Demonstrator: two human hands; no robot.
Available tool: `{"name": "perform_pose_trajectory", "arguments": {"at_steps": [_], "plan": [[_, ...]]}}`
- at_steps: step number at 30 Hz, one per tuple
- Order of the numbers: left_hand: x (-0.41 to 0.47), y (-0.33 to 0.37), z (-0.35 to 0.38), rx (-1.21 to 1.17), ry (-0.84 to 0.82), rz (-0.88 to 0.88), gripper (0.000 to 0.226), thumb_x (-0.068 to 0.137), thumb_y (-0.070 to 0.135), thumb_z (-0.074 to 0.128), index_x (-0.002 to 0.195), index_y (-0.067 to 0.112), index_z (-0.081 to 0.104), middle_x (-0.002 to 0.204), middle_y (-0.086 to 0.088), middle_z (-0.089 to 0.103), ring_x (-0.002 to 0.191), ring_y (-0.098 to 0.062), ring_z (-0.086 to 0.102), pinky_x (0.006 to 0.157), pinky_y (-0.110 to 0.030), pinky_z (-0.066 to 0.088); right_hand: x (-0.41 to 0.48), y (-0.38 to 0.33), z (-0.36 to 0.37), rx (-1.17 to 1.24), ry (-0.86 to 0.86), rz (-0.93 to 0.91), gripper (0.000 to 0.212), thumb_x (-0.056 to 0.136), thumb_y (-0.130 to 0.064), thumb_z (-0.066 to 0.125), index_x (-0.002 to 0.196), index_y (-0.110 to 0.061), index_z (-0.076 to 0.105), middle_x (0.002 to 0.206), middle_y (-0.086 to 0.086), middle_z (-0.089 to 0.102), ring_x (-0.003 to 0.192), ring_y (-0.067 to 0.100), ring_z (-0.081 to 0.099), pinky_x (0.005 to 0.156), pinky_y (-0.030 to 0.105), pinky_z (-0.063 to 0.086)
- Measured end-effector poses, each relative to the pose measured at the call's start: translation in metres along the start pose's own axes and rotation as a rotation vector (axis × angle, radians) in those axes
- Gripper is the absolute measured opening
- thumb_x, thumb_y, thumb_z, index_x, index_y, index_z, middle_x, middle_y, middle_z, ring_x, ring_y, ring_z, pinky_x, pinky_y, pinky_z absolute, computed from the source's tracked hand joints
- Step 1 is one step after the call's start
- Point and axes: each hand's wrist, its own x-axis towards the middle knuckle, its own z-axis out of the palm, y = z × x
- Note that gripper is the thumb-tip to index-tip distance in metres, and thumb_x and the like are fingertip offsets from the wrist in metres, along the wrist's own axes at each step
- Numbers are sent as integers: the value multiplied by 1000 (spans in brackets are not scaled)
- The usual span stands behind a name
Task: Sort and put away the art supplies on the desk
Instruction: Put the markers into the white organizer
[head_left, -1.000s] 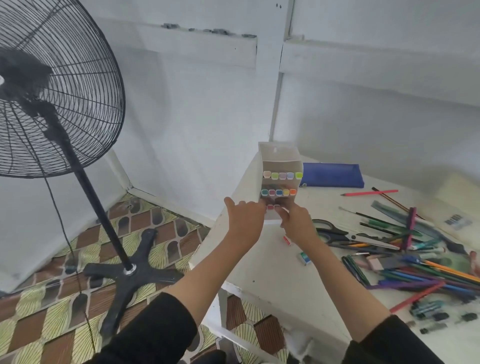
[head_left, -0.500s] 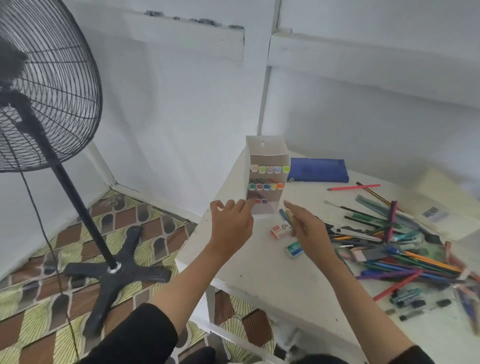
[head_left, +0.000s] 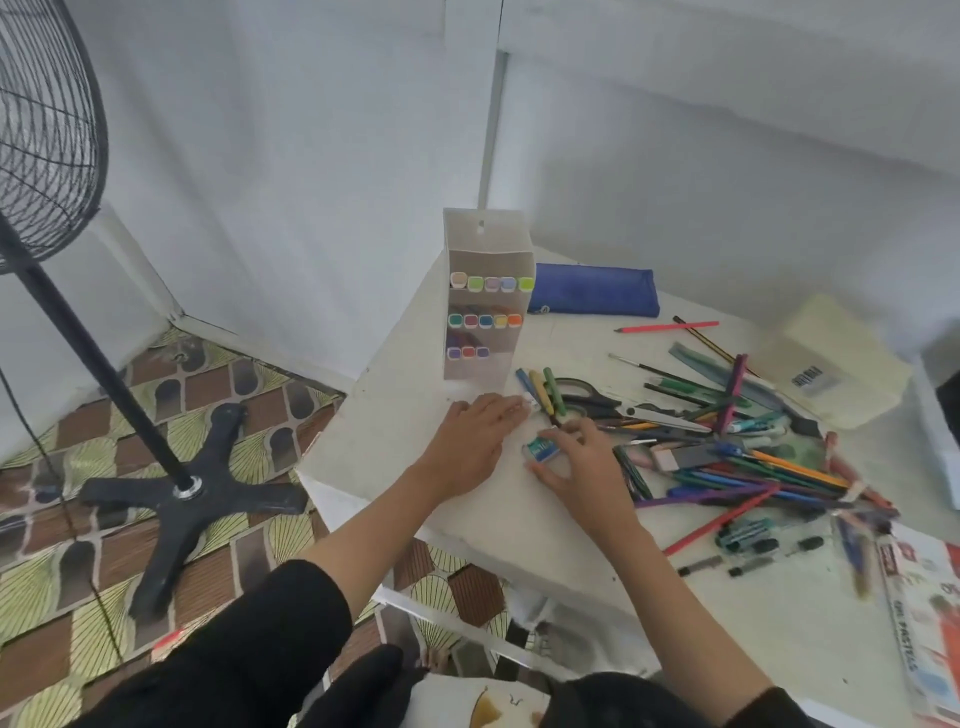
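A black pedestal fan with a round wire grille (head_left: 47, 130) stands at the left, only partly in frame. Its slim black pole (head_left: 93, 364) slants down to a flat, cross-shaped black base (head_left: 192, 499) with a metal collar at the joint. A thin black cord (head_left: 66, 514) trails across the floor beside the base. The floor itself is tiled (head_left: 249, 395) in brown blocks and yellow-green fan-shaped motifs (the pattern repeats diagonally). Two plain white walls (head_left: 291, 156) meet in a corner, where a narrow white vertical strip (head_left: 491, 130) runs upward. A white skirting (head_left: 260, 338) lines the foot of the left wall.
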Motion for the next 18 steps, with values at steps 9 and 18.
{"name": "perform_pose_trajectory", "arguments": {"at_steps": [9, 18], "plan": [[-32, -11, 3, -61, 190, -90, 32, 85, 33, 46, 101, 13, 65, 101, -7, 57, 95, -18, 45, 75, -40, 51, -2, 0, 1, -3, -21, -6, 29, 76, -16, 76, 104, -13, 68, 105, 10, 62, 101, 31, 54, 84, 32, 40], [-40, -14, -8, -116, 83, -220, 29, 94, 31, 57, 116, 13, 52, 137, -1, 46, 125, -22, 37, 97, -30, 31, 19, -17, -5, 160, -87, -148, 34, 82, -16, 71, 114, -13, 60, 119, 1, 58, 91, 15, 55, 79, 23, 47]]}}
